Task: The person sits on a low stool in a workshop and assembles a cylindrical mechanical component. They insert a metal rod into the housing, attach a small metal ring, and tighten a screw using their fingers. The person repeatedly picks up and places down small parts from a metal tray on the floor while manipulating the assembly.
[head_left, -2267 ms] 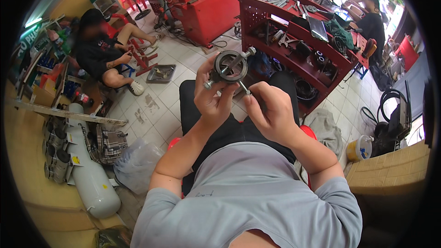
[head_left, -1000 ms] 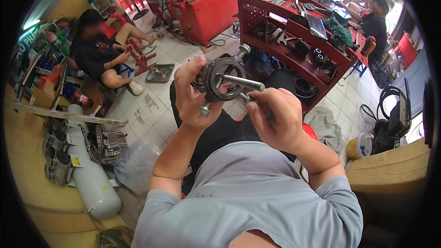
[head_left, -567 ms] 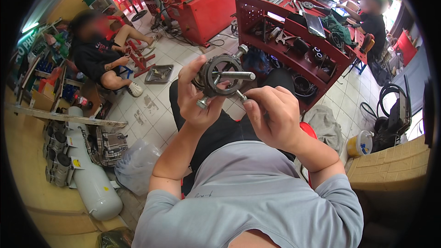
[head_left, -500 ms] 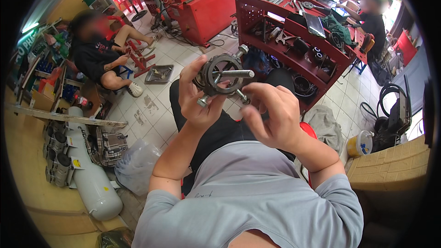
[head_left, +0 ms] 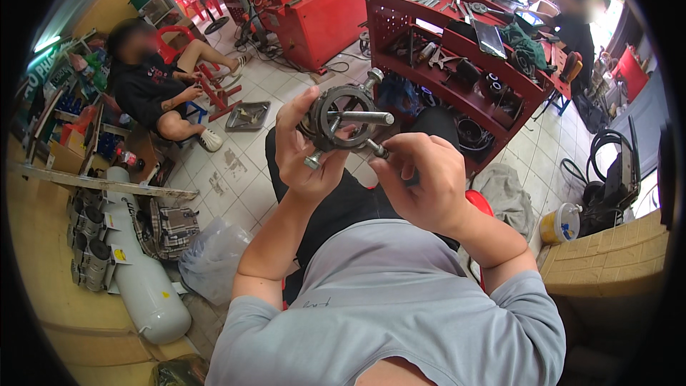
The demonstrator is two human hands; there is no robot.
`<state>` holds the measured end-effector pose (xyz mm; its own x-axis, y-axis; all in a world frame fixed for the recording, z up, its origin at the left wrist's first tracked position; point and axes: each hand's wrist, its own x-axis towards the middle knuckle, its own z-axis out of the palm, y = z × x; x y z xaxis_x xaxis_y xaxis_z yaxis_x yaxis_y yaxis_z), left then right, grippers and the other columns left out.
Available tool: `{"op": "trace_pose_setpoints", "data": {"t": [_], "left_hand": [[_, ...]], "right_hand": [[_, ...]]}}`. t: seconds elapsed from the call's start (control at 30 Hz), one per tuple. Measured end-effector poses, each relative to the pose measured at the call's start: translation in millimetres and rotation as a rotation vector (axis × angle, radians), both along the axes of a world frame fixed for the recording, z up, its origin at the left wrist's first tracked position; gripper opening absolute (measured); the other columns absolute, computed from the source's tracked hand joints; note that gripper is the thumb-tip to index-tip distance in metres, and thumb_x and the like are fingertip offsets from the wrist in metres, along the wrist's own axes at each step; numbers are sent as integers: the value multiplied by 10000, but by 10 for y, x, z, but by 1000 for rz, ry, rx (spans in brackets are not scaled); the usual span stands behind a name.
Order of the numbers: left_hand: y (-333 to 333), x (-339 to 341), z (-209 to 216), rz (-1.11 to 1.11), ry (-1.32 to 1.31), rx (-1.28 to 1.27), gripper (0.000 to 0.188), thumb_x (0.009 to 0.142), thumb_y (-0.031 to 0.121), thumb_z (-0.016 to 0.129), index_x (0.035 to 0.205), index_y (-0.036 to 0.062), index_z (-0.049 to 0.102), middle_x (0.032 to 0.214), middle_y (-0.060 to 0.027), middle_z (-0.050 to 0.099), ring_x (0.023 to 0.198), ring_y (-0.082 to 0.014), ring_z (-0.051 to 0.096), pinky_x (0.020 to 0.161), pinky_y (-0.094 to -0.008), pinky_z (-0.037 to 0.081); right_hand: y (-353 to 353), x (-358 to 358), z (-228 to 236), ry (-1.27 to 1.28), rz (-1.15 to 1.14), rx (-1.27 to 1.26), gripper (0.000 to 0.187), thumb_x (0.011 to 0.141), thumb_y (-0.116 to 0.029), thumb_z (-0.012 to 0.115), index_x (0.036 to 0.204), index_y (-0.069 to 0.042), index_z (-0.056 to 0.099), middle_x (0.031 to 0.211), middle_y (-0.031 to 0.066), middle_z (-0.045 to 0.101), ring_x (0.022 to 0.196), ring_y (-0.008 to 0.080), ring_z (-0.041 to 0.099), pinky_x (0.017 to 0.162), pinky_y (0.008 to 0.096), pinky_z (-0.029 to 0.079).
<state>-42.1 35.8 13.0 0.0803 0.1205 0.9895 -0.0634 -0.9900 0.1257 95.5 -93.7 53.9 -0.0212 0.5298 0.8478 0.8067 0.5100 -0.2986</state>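
In front of my lap I hold up a dark metal ring tool (head_left: 321, 116) with bolts set around its rim. My left hand (head_left: 304, 161) is wrapped around its left side, thumb and fingers on either edge. A thick steel rod (head_left: 368, 118) juts from the ring's middle toward the right. One bolt (head_left: 312, 161) sticks out at the lower left and another bolt (head_left: 373, 77) at the upper right. My right hand (head_left: 427, 179) pinches the outer end of the lower-right bolt (head_left: 376, 148) between thumb and forefinger; its other fingers are curled.
A red tool trolley (head_left: 457, 36) with wrenches stands ahead to the right. At the left, a person (head_left: 153, 75) sits low beside a metal tray (head_left: 248, 116). A grey cylinder (head_left: 143, 264) and a plastic bag (head_left: 214, 261) lie left; a cardboard box (head_left: 607, 257) is right.
My right thumb and forefinger have closed on the end of the lower-right bolt, where they were apart before. The ring in my left hand stays nearly in place.
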Motion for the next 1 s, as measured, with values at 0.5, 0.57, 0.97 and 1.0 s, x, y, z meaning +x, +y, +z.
{"op": "trace_pose_setpoints", "data": {"t": [0.5,0.57,0.97,1.0], "left_hand": [[9,40,2,-36,-61,11,232,732,57,774,947,117,711,1274,-262,490,1095,-376,546,855,-422,509],[11,37,-1,-35,-56,14,243,735,54,772,960,118,704,1273,-266,489,1100,-381,544,857,-423,509],[22,46,6,-48,-40,43,304,735,42,771,1008,138,678,1271,-270,484,1108,-382,540,863,-433,514],[2,31,16,-31,-19,37,317,735,40,771,1019,140,673,1271,-270,484,1109,-383,539,863,-432,514]], "right_hand": [[2,-6,16,36,15,-11,170,764,-131,725,851,-58,599,647,7,589,474,143,528,471,270,359],[-2,-19,14,45,12,-8,172,766,-131,724,860,-60,599,643,7,587,472,142,525,469,271,359],[14,-16,-40,22,6,28,221,767,-153,738,912,-63,598,585,2,551,463,128,527,452,267,352],[22,21,-34,-34,-2,41,226,767,-153,739,919,-65,597,581,-1,548,458,127,525,450,266,352]]}}
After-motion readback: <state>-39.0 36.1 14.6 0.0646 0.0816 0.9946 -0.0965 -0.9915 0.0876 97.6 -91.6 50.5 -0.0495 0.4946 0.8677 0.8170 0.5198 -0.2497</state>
